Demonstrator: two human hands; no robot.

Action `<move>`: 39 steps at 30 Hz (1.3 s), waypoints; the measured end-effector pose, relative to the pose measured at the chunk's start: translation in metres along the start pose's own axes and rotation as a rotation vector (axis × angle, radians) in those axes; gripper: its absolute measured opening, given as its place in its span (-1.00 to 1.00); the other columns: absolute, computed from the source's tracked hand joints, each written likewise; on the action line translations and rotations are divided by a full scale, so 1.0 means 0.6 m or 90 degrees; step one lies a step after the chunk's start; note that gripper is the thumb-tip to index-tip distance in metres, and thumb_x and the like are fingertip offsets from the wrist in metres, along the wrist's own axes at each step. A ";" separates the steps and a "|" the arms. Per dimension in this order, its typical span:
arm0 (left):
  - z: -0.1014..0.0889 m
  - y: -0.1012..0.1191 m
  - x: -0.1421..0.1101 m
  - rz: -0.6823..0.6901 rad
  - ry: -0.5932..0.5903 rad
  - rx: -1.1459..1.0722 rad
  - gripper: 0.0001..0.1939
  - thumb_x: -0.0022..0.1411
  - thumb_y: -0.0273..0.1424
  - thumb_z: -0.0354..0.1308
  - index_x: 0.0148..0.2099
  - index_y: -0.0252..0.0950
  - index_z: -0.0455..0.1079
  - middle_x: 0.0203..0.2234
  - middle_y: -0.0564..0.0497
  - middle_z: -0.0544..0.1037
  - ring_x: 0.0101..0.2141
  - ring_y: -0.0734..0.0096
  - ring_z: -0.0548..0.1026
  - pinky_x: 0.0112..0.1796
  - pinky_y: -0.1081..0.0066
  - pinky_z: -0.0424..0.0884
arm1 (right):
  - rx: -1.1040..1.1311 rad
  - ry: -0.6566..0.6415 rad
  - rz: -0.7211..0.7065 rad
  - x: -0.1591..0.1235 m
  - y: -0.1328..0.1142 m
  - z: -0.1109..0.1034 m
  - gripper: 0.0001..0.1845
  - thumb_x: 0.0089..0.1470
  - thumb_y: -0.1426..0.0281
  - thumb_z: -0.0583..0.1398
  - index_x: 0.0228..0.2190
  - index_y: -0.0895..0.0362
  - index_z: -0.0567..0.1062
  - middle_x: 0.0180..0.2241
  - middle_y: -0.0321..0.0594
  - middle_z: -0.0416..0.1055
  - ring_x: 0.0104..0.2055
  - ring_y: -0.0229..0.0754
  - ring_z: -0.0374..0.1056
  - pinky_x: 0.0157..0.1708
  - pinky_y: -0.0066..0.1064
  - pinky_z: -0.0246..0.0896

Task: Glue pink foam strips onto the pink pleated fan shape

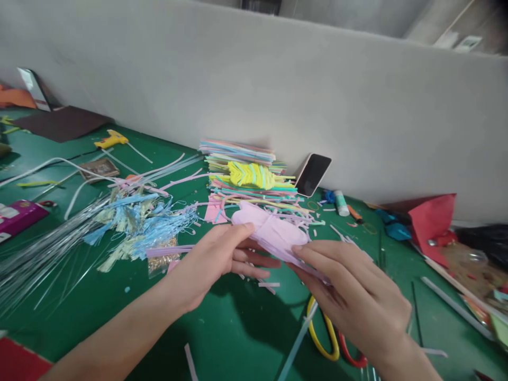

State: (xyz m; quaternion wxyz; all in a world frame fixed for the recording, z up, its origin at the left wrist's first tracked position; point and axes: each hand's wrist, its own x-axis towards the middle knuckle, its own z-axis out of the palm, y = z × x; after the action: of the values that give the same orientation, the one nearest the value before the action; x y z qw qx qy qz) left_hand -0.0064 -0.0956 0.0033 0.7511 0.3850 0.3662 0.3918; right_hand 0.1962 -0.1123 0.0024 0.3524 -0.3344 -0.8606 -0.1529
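Between my two hands, above the green table, is a lilac paper piece (pixel 273 227) with rounded lobes and several thin layers. My left hand (pixel 226 251) pinches its left edge, thumb on top and fingers underneath. On the right side, my right hand (pixel 349 286) grips the lower edge between thumb and fingers. Just behind the piece lie bundles of coloured paper strips (pixel 262 193), topped by a yellow folded paper piece (pixel 250 175). Scissors (pixel 333 344) with yellow and red handles lie below my right hand, partly hidden by it.
Blue and pale tassels (pixel 151 222) on silvery stems lie at left, near a yellow glue gun (pixel 111 138). A phone (pixel 313 174) leans on the grey partition (pixel 254 84), with a glue stick (pixel 341 203) beside it. Red paper (pixel 432 227) stands at right.
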 end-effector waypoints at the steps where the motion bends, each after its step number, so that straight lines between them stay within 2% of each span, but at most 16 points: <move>1: 0.003 0.007 -0.007 -0.003 0.003 0.013 -0.67 0.30 -0.23 0.03 -0.24 -0.36 0.51 -0.35 -0.13 0.64 -0.30 0.24 0.61 -0.29 0.36 0.56 | -0.005 -0.001 -0.003 0.003 -0.002 -0.005 -0.77 0.05 0.61 0.22 -0.21 0.16 0.47 -0.37 -0.17 0.55 -0.33 -0.21 0.49 -0.32 -0.41 0.37; 4: 0.006 0.023 -0.029 0.013 0.018 0.113 -0.64 0.29 -0.16 0.00 -0.24 -0.32 0.50 -0.30 -0.12 0.63 -0.32 0.27 0.61 -0.33 0.39 0.54 | -0.009 0.008 -0.017 0.011 -0.009 -0.017 -0.76 0.08 0.62 0.18 -0.22 0.14 0.49 -0.37 -0.18 0.56 -0.36 -0.21 0.51 -0.34 -0.43 0.41; 7: -0.008 0.024 -0.044 0.112 0.068 0.396 -0.60 0.23 -0.07 0.04 -0.38 -0.28 0.49 -0.51 -0.03 0.59 -0.48 0.33 0.55 -0.43 0.43 0.49 | 0.025 0.040 0.013 0.011 -0.019 -0.022 -0.72 0.03 0.67 0.20 -0.24 0.14 0.50 -0.40 -0.21 0.56 -0.40 -0.23 0.50 -0.38 -0.47 0.43; 9: -0.024 0.016 -0.048 0.252 0.206 0.615 -0.65 0.03 -0.06 0.26 -0.49 -0.25 0.40 -0.65 0.05 0.47 -0.52 0.31 0.48 -0.48 0.42 0.43 | 0.064 0.058 0.054 0.008 -0.027 -0.023 -0.74 0.00 0.68 0.22 -0.28 0.14 0.50 -0.43 -0.24 0.55 -0.43 -0.25 0.49 -0.42 -0.52 0.42; 11: -0.040 0.006 -0.046 0.432 0.362 0.691 -0.56 -0.22 -0.08 0.43 -0.38 -0.25 0.40 -0.41 -0.03 0.53 -0.28 0.14 0.50 -0.33 0.33 0.46 | 0.098 0.049 0.084 0.003 -0.034 -0.024 -0.79 0.01 0.65 0.23 -0.32 0.14 0.50 -0.46 -0.26 0.54 -0.44 -0.27 0.49 -0.41 -0.53 0.43; 12: -0.046 0.001 -0.044 0.478 0.351 0.697 -0.46 -0.27 -0.12 0.46 -0.25 -0.24 0.42 -0.21 -0.10 0.53 -0.12 0.06 0.47 -0.23 0.28 0.45 | 0.109 0.038 0.090 0.001 -0.037 -0.024 -0.81 0.02 0.63 0.22 -0.32 0.13 0.50 -0.45 -0.25 0.54 -0.43 -0.27 0.49 -0.39 -0.53 0.43; 14: -0.053 -0.007 -0.039 0.481 0.226 0.672 -0.37 -0.17 -0.19 0.45 -0.03 -0.19 0.38 0.04 -0.11 0.45 0.06 0.05 0.38 -0.07 0.24 0.40 | 0.123 0.009 0.090 -0.005 -0.042 -0.027 -0.83 0.06 0.60 0.21 -0.30 0.14 0.52 -0.43 -0.23 0.55 -0.40 -0.27 0.50 -0.33 -0.52 0.45; 16: -0.054 -0.009 -0.034 0.428 0.062 0.642 -0.59 0.05 -0.28 0.34 -0.03 -0.16 0.41 -0.04 -0.05 0.53 0.02 0.15 0.44 0.00 0.27 0.35 | 0.131 -0.006 0.084 -0.012 -0.044 -0.030 -0.84 0.09 0.58 0.19 -0.29 0.15 0.52 -0.40 -0.22 0.56 -0.37 -0.27 0.50 -0.28 -0.52 0.45; 18: -0.052 -0.009 -0.029 0.398 -0.030 0.629 -0.84 0.18 -0.34 0.23 -0.16 -0.18 0.48 -0.22 -0.02 0.61 -0.11 0.22 0.53 -0.01 0.31 0.36 | 0.121 -0.004 0.104 -0.021 -0.044 -0.035 -0.91 0.12 0.50 0.20 -0.30 0.14 0.51 -0.41 -0.23 0.56 -0.40 -0.28 0.50 -0.31 -0.54 0.45; 19: -0.050 -0.008 -0.027 0.400 -0.055 0.628 -0.88 0.19 -0.35 0.22 -0.20 -0.20 0.49 -0.27 -0.03 0.62 -0.15 0.23 0.55 -0.03 0.32 0.37 | 0.109 -0.009 0.136 -0.027 -0.044 -0.038 -0.91 0.11 0.40 0.22 -0.29 0.13 0.50 -0.43 -0.25 0.56 -0.45 -0.29 0.49 -0.37 -0.56 0.45; 22: -0.045 -0.007 -0.022 0.431 -0.077 0.620 -0.88 0.17 -0.35 0.24 -0.21 -0.20 0.50 -0.28 -0.05 0.63 -0.20 0.25 0.56 -0.10 0.37 0.41 | 0.114 -0.085 0.255 -0.048 -0.042 -0.053 -0.55 -0.03 0.07 0.27 -0.17 0.08 0.45 -0.49 -0.33 0.53 -0.61 -0.31 0.42 -0.63 -0.58 0.37; 23: -0.044 -0.008 -0.020 0.439 -0.084 0.615 -0.88 0.17 -0.37 0.24 -0.21 -0.20 0.50 -0.29 -0.04 0.63 -0.21 0.26 0.56 -0.11 0.38 0.42 | 0.136 -0.122 0.282 -0.054 -0.041 -0.060 -0.52 -0.03 0.04 0.26 -0.15 0.06 0.43 -0.50 -0.35 0.53 -0.63 -0.31 0.40 -0.68 -0.58 0.34; 25: -0.041 -0.009 -0.018 0.449 -0.098 0.607 -0.89 0.17 -0.39 0.24 -0.21 -0.19 0.51 -0.29 -0.04 0.63 -0.21 0.27 0.56 -0.12 0.40 0.42 | 0.192 -0.189 0.298 -0.059 -0.042 -0.074 -0.69 0.08 0.15 0.23 -0.17 0.03 0.42 -0.50 -0.38 0.52 -0.64 -0.33 0.38 -0.70 -0.59 0.30; 28: -0.034 -0.009 -0.016 0.466 -0.131 0.599 -0.89 0.18 -0.40 0.23 -0.21 -0.19 0.52 -0.29 -0.05 0.63 -0.21 0.27 0.56 -0.13 0.40 0.42 | 0.239 -0.223 0.298 -0.051 -0.046 -0.093 -0.93 0.14 0.39 0.18 -0.28 0.03 0.45 -0.55 -0.44 0.47 -0.65 -0.39 0.35 -0.67 -0.65 0.27; 33: -0.023 -0.007 -0.013 0.461 -0.156 0.581 -0.89 0.17 -0.41 0.24 -0.22 -0.17 0.54 -0.31 -0.07 0.63 -0.21 0.25 0.56 -0.14 0.39 0.42 | 0.237 -0.192 0.252 -0.026 -0.041 -0.106 -0.89 0.12 0.49 0.18 -0.40 0.05 0.47 -0.52 -0.44 0.48 -0.56 -0.42 0.38 -0.56 -0.70 0.30; 39: -0.021 -0.007 -0.011 0.451 -0.168 0.568 -0.91 0.16 -0.41 0.25 -0.24 -0.20 0.53 -0.31 -0.07 0.61 -0.21 0.26 0.55 -0.15 0.40 0.41 | 0.212 -0.174 0.183 -0.027 -0.034 -0.104 -0.92 0.13 0.49 0.17 -0.38 0.09 0.46 -0.49 -0.36 0.47 -0.48 -0.39 0.39 -0.40 -0.64 0.36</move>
State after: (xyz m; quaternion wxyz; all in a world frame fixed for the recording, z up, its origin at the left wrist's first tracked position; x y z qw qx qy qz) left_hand -0.0189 -0.0995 -0.0042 0.3790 0.8087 0.2479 0.3754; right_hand 0.2224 -0.1662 0.0344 0.3011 -0.4082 -0.8572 0.0888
